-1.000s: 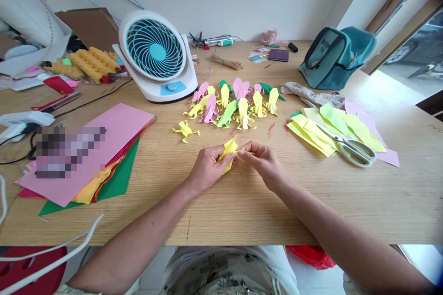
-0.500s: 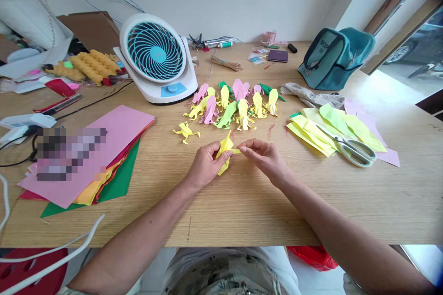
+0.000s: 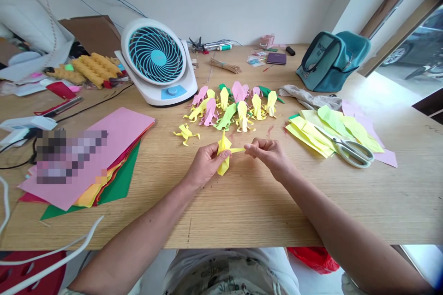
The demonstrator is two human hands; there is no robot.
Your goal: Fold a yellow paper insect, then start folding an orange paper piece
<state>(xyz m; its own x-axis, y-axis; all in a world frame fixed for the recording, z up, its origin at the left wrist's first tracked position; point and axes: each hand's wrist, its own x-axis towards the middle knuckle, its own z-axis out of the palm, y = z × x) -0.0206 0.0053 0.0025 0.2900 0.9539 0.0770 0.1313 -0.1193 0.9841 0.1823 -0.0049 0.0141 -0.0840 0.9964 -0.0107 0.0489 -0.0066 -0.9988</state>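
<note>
A yellow origami piece (image 3: 223,162) is held above the table's near middle, its pointed tip facing away from me. My left hand (image 3: 205,163) pinches its body between thumb and fingers. A thin folded strip sticks out of its right side, and my right hand (image 3: 266,153) has the strip's outer end between thumb and forefinger. Just beyond my left hand lies a finished-looking yellow paper frog (image 3: 186,133). Farther back stands a cluster of folded paper figures (image 3: 226,115) in pink, yellow and green.
Coloured paper sheets (image 3: 121,122) are stacked at left, near a white fan (image 3: 155,60). On the right, scissors (image 3: 355,152) rest on yellow and green paper pieces (image 3: 306,136). Behind them are a grey cloth (image 3: 308,97) and a teal bag (image 3: 325,69).
My right hand has moved slightly right, and more of the thin strip shows between the hands. The origami piece has turned a little more upright in my left hand.
</note>
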